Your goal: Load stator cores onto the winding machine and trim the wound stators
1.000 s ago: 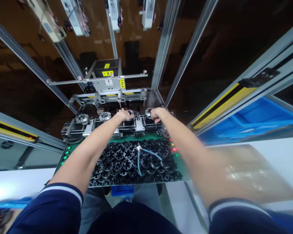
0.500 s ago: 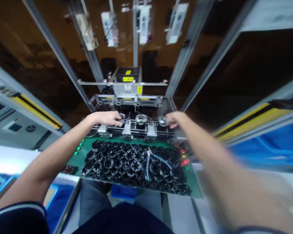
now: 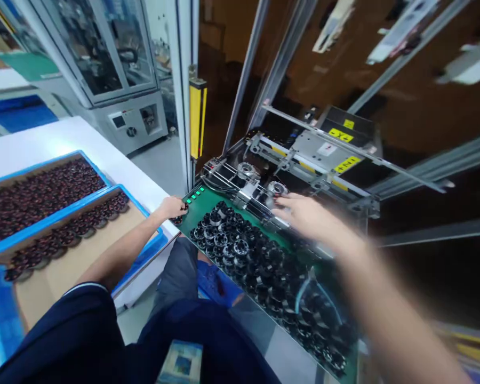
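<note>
At the left corner of the green work surface (image 3: 196,205), my left hand (image 3: 172,208) has its fingers closed on a small dark, copper-coloured motor stator (image 3: 184,207). Another such part (image 3: 177,220) shows just below it. My right hand (image 3: 300,213) reaches to the fixture, its fingers pinched together at the middle round metal holder (image 3: 277,188); what they hold is mostly hidden. To the left of that, a second round holder (image 3: 246,170) shows uncovered. Many black ring-shaped parts (image 3: 240,248) lie massed on the green surface in front of the fixture.
Blue-edged trays (image 3: 116,188) with rows of dark copper-coloured parts stand on a white table at left. A yellow light-curtain post (image 3: 198,120) rises beside the fixture. Metal rails (image 3: 356,149) cross behind it. Pale blue tweezers-like strips (image 3: 302,295) lie on the black parts.
The view has turned left. My left hand has gone from the left holder to the dark parts at the surface's left corner. My right hand has shifted from the right holder to the middle one.
</note>
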Motion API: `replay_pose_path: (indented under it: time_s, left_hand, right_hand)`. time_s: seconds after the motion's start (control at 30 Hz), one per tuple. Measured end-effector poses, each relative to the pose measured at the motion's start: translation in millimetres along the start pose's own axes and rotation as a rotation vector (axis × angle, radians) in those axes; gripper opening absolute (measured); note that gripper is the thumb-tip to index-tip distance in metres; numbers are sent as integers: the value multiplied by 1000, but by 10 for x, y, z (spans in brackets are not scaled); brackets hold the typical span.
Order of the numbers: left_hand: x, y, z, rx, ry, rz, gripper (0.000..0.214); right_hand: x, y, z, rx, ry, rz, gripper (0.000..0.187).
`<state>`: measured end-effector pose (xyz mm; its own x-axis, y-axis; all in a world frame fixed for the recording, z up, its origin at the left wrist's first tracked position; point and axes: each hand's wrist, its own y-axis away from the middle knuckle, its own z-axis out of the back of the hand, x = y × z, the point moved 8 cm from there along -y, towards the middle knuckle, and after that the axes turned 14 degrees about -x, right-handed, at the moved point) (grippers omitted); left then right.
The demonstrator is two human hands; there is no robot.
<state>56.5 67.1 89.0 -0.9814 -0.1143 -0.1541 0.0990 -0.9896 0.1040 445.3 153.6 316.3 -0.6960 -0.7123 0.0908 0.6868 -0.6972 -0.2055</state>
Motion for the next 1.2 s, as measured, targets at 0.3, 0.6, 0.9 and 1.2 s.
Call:
replay_pose_path:
  time_s: [0.3, 0.6, 0.9, 1.2]
  left_hand:
    - [403, 331, -213, -193, 155, 126, 64]
    - [465, 265, -224, -294, 293, 54, 62]
    - [379, 425, 134, -494, 451, -53, 47]
    - [-1049, 961, 181, -379, 500, -386, 37]
  right_hand:
    - [2280, -998, -1914, 251, 97, 168, 38]
    - [2667, -695, -2766, 474, 103, 155, 40]
    - [2761, -97, -2220, 218, -48, 75, 47]
    - [1683, 896, -1390, -86, 101, -305, 38]
